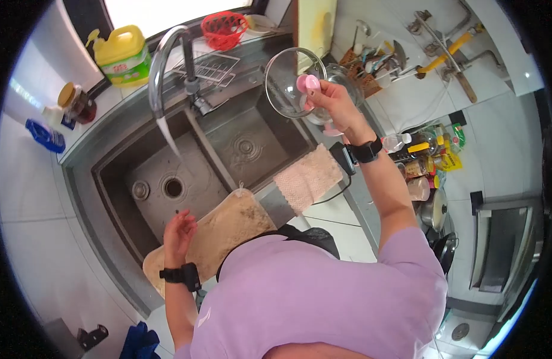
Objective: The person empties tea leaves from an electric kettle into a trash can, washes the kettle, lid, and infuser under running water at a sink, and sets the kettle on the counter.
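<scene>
In my right hand [335, 106], closed on its pink knob, is a clear round glass lid [280, 106], tilted above the far right corner of the sink. Behind it on the counter sits a clear glass vessel [355, 84], partly hidden; a pink part shows below my hand. My left hand [179, 230] is over the front edge of the left basin, fingers loosely bent and apart, holding nothing. Water runs from the curved faucet [159, 78] into the two-basin sink [213, 149]. A stained beige mat [219, 230] lies along the sink's front edge, by my left hand.
A pink cloth [309, 178] lies right of the mat. Behind the sink stand a yellow-green detergent jug [125, 57], a wire rack [213, 67] and a red basket [224, 31]. A utensil holder [365, 81] and several bottles [428, 149] line the right side.
</scene>
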`<state>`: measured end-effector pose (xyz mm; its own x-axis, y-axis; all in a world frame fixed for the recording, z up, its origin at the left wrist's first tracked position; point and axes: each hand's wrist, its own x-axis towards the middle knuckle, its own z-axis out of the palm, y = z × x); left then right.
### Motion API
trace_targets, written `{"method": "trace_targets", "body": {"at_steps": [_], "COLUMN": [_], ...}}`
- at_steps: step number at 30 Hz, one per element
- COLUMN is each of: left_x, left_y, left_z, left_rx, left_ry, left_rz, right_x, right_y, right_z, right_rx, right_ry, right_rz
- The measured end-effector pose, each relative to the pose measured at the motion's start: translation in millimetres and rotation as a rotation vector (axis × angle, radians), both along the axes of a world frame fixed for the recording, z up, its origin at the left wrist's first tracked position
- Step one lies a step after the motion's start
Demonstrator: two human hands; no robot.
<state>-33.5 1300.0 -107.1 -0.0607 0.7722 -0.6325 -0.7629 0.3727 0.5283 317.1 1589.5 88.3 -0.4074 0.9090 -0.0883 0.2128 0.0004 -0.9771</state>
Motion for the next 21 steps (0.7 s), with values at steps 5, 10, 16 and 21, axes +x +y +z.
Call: {"method": "trace_targets", "body": {"at_steps": [5,10,16,21], "left_x": [3.7,9.7,26.8,72.0], "left_y": [-1.2,2.5,18.3,69.2], "left_z": [-6.9,-10.4,16.5,82.8], "left_rx": [-0.034,-0.012,0.031,0.272], "left_ry": [0.006,-0.028,0.059,0.333], "left_rz": [0.014,0.008,-0.077,-0.272], "right_x": [30.3,56.5,38.9,1.1], "right_y": [8.7,21.5,-10.3,-56.8], "right_z": [13.6,1.0,0.2,-32.6], "right_rx": [-0.025,-0.046,-0.037,-0.119], "right_ry": [0.022,0.032,-0.012,-0.040], "right_rz": [-0.071,-0.208,-0.298,0.030]}}
